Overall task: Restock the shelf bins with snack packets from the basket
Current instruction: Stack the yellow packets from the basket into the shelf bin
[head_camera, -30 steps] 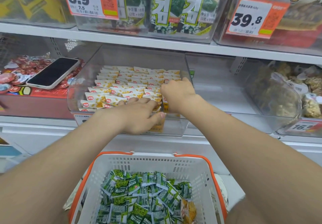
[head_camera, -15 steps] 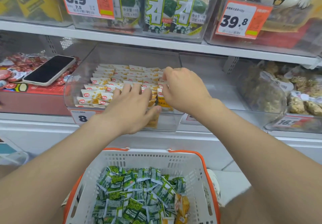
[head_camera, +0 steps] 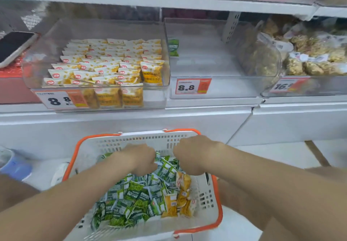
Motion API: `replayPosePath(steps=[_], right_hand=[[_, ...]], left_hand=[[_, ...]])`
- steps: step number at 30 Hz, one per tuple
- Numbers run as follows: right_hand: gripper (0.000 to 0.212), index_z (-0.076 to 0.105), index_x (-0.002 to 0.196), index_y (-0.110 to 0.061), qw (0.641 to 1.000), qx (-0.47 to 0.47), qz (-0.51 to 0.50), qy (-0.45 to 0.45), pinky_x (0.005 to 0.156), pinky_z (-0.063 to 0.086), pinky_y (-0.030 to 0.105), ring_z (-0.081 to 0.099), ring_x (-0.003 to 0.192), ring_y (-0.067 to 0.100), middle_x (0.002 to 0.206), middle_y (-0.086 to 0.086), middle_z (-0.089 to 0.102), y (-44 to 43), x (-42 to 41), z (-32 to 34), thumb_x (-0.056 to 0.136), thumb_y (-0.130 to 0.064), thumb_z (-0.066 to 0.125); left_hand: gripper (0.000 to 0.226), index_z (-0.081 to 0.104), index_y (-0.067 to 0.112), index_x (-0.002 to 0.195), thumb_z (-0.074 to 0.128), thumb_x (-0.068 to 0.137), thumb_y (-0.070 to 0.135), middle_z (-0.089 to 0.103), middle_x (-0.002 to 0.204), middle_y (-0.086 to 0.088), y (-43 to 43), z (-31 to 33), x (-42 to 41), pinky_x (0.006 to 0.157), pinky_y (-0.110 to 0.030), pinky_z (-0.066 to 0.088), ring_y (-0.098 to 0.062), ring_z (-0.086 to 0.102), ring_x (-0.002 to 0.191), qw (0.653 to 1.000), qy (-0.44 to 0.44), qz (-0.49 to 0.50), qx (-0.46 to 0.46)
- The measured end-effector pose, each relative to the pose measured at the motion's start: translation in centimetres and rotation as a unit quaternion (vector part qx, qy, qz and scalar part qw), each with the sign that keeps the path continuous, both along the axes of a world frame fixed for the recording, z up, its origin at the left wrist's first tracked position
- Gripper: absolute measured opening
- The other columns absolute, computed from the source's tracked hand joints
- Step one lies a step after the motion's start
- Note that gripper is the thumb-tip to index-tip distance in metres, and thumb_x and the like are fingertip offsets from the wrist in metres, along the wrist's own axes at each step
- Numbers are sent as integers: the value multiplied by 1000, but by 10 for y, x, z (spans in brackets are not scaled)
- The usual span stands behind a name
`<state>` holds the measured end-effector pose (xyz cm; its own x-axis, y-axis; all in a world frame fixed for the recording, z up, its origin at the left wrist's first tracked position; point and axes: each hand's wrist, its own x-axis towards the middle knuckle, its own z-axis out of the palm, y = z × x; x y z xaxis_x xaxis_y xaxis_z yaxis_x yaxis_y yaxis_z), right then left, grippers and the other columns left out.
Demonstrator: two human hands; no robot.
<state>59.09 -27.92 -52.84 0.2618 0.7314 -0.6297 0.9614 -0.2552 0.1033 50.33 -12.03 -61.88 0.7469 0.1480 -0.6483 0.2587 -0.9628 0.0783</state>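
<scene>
In the white basket with orange handles (head_camera: 208, 193), on the floor below the shelf, lies a loose heap of green snack packets (head_camera: 131, 193), with a few yellow packets (head_camera: 183, 201) bunched at its right side. Both hands are down at the far end of that heap: the left hand (head_camera: 139, 159) and the right hand (head_camera: 191, 155) sit side by side, knuckles up, fingers bent down among the green packets and hidden, so I cannot tell whether either one grasps anything. Above, on the shelf, the left clear bin (head_camera: 155, 98) is packed with rows of yellow-and-white packets (head_camera: 105, 66) and carries a price tag (head_camera: 60, 100). The middle clear bin (head_camera: 216, 68) beside it shows one green packet (head_camera: 173, 47) upright at its left wall, and an 8.8 tag (head_camera: 193, 86) on its front. Further right a bin of brownish bagged snacks (head_camera: 309, 60); far left, a phone (head_camera: 14, 46) lies face up.
</scene>
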Motion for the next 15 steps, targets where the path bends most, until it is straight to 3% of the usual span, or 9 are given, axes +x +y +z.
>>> replayPosePath(steps=[2,4,6,8,10,11,12,14,15], right_hand=[[33,39,74,-22,1000,-29,5,1,53,40,31,45,60,17,83,2,50,-8,5,-14,96,0,50],[18,60,95,-17,999,-37,8,-11,48,36,30,46,61,16,96,4,58,-14,13,-27,96,-2,50],[19,62,108,-13,999,-36,0,-3,47,33,30,45,63,14,103,4,59,-19,21,-37,98,-4,50],[15,57,108,-13,999,-32,-13,10,50,35,30,44,64,14,100,3,54,-22,30,-44,98,-5,49],[11,50,108,-15,999,-27,-39,21,53,37,31,43,65,13,96,2,47,-23,39,-50,100,-7,48],[9,47,107,-16,998,-27,-52,24,53,37,31,42,64,13,94,0,44,-24,45,-52,101,-9,48],[8,44,103,-15,997,-28,-66,23,53,36,30,41,64,13,92,-1,42,-25,49,-55,102,-9,48],[15,39,89,-10,996,-24,-90,15,52,34,30,39,63,14,90,-1,39,-29,56,-59,100,-7,49],[23,36,80,-10,995,-20,-94,10,51,33,29,39,62,14,86,-1,38,-31,58,-60,99,-5,50]], left_hand=[[42,68,14,94,43,104,47,68,90,-2,-14,-35,2,79,-42,54,-24,64,81,999,28,15,-20],[41,60,14,80,46,104,43,60,78,-3,-26,-71,6,72,-43,54,-22,55,66,996,43,44,-66],[44,44,15,67,48,104,38,42,62,-4,-41,-107,9,60,-40,42,-20,36,52,988,30,87,-124],[46,39,15,66,47,108,31,34,58,-3,-62,-133,16,59,-35,33,-19,28,50,978,0,130,-166],[28,51,16,86,44,110,27,51,77,-5,-84,-152,27,63,-34,41,-18,41,61,968,-16,159,-193],[14,54,17,103,44,110,23,57,96,-8,-94,-160,32,70,-35,46,-18,48,74,964,-22,164,-208],[15,52,19,122,45,109,18,56,118,-12,-100,-170,37,81,-37,49,-22,52,90,962,-21,167,-215],[54,38,20,153,50,103,5,43,145,-14,-108,-191,43,98,-39,47,-31,50,122,965,-30,153,-212],[61,39,21,155,51,100,0,44,148,-13,-112,-200,46,102,-39,47,-33,49,128,967,-41,153,-199]])
